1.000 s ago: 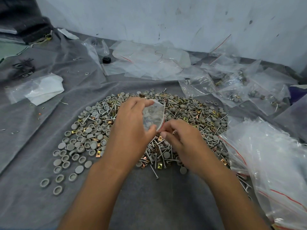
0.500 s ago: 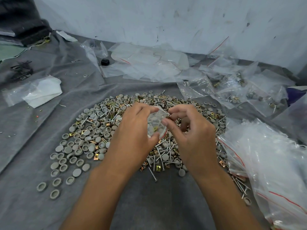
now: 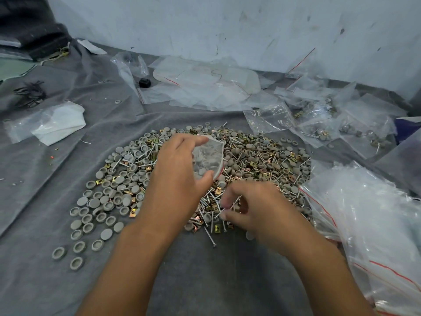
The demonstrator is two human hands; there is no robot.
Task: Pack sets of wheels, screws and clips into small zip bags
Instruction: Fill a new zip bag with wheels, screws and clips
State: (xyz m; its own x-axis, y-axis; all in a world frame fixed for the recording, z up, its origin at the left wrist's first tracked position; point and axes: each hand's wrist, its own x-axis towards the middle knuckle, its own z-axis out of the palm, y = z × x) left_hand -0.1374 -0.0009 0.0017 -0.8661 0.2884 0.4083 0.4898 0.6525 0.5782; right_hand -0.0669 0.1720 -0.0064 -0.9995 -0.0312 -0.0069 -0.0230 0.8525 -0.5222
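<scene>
Grey cloth (image 3: 205,281) is covering the work surface below a scuffed pale wall (image 3: 227,26). Lying on it is a wide heap of grey wheels (image 3: 107,197), screws (image 3: 210,233) and brass clips (image 3: 132,212). The left hand (image 3: 180,179) is holding a small zip bag (image 3: 208,159) over the heap, pinching it between thumb and fingers. The right hand (image 3: 257,213), blurred, is reaching into the screws with curled fingers; whether it is gripping any I cannot tell. Empty bags (image 3: 373,224) are lying at right, filled bags (image 3: 323,131) behind.

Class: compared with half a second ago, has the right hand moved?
Yes. The right hand has dropped away from the small zip bag towards the near edge of the parts pile.
</scene>
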